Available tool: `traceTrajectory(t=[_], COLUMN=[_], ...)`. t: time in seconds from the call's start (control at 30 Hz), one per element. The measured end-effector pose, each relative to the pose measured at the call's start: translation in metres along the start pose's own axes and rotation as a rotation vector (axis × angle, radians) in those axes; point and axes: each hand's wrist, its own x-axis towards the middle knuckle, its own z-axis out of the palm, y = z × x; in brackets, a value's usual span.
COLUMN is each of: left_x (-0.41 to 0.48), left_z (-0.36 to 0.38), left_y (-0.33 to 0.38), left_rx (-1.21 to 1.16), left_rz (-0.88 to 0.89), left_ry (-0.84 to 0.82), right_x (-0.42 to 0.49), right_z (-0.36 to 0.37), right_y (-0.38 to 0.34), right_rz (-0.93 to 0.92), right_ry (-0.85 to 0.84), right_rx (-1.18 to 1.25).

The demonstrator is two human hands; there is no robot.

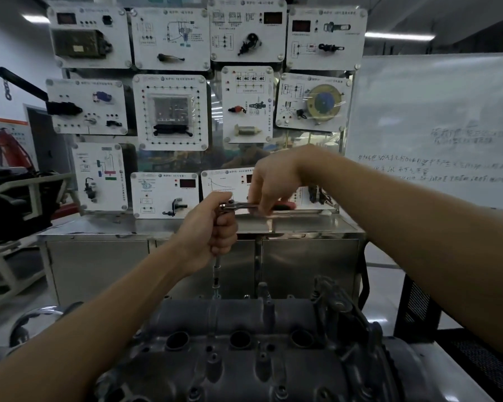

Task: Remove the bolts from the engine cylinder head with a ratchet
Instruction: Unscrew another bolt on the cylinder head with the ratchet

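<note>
Now, nearest you, the cylinder head (244, 323) lies below both hands. An extension bar (217, 272) stands upright at its far edge, and your left hand (212, 230) is clenched round it. The ratchet (241, 206) sits level on top, your right hand (273, 181) grasping its handle. The steel cabinet (302, 256) is behind.

No legible text: whiteboard (436, 117) handwriting too faint, training panels (171, 111) print and red displays too blurred.

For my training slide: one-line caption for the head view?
Left hand grips the extension bar, right hand holds the ratchet, above the cylinder head.
</note>
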Motion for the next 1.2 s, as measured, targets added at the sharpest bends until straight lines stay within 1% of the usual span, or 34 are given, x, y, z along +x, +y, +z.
traceTrajectory(t=[0.03,0.1,0.17,0.2,0.23,0.27,0.3,0.33,0.37,0.4,0.47,0.53,0.63,0.7,0.73,0.77,0.8,0.83,0.9,0.97,1.03,1.07,1.1,1.13,1.17,1.2], left_x=[0.001,0.002,0.003,0.003,0.005,0.006,0.007,0.009,0.01,0.009,0.006,0.002,-0.001,0.0,0.001,0.002,0.002,0.002,0.002,0.001,0.0,0.001,0.001,0.001,0.002,0.003], left_z=[0.0,-0.003,-0.006,-0.006,-0.004,-0.001,0.002,0.004,0.006,0.007,0.007,0.004,0.003,0.003,0.003,0.001,-0.001,-0.003,-0.006,-0.008,-0.007,-0.006,-0.004,-0.001,0.0,0.001], left_y=[0.0,0.001,0.002,0.002,0.001,0.0,-0.001,-0.003,-0.004,-0.005,-0.005,-0.005,-0.004,-0.003,-0.003,-0.002,-0.002,-0.001,0.0,0.001,0.002,0.003,0.003,0.002,0.002,0.003], left_rx=[-0.003,-0.018,-0.034,-0.034,-0.027,-0.017,-0.003,0.014,0.026,0.028,0.011,0.002,0.043,0.065,0.07,0.065,0.052,0.034,0.002,-0.019,-0.019,-0.003,0.019,0.041,0.061,0.072], left_rz=[-0.008,-0.022,-0.027,-0.028,-0.028,-0.026,-0.015,0.006,0.032,0.053,0.075,0.073,0.05,0.022,0.011,0.004,0.0,-0.003,-0.008,-0.009,-0.009,-0.009,-0.011,-0.013,-0.01,-0.003], left_ry=[-0.01,-0.009,0.024,0.05,0.081,0.112,0.136,0.154,0.168,0.184,0.218,0.225,0.155,0.086,0.056,0.029,0.001,-0.023,-0.056,-0.061,-0.036,-0.016,0.006,0.028,0.049,0.074], right_x=[0.007,0.023,0.032,0.031,0.026,0.019,0.01,0.003,-0.003,-0.006,-0.002,0.002,-0.005,-0.009,-0.007,-0.005,-0.001,0.005,0.016,0.022,0.02,0.017,0.013,0.007,0.001,-0.002], right_z=[0.005,0.022,0.034,0.032,0.027,0.019,0.01,0.004,0.003,0.006,0.02,0.031,0.021,0.009,0.005,0.005,0.006,0.011,0.025,0.036,0.04,0.037,0.031,0.023,0.014,0.007], right_y=[-0.004,-0.01,-0.011,-0.01,-0.008,-0.006,-0.005,-0.006,-0.008,-0.011,-0.015,-0.015,-0.005,0.004,0.008,0.009,0.009,0.008,0.004,0.003,0.002,0.001,0.001,-0.002,-0.006,-0.011], right_rz=[-0.022,-0.094,-0.129,-0.121,-0.102,-0.075,-0.05,-0.037,-0.037,-0.033,-0.015,-0.014,0.012,0.052,0.037,-0.001,-0.05,-0.106,-0.196,-0.25,-0.243,-0.216,-0.17,-0.11,-0.059,-0.031], right_ry=[0.087,0.232,0.311,0.315,0.279,0.195,0.069,-0.077,-0.187,-0.245,-0.263,-0.308,-0.364,-0.298,-0.226,-0.12,0.006,0.141,0.349,0.451,0.461,0.437,0.376,0.273,0.125,-0.029], right_rx=[-0.097,-0.152,-0.156,-0.174,-0.182,-0.168,-0.092,0.053,0.23,0.387,0.617,0.711,0.663,0.521,0.378,0.193,0.013,-0.118,-0.202,-0.217,-0.224,-0.242,-0.259,-0.257,-0.216,-0.117])
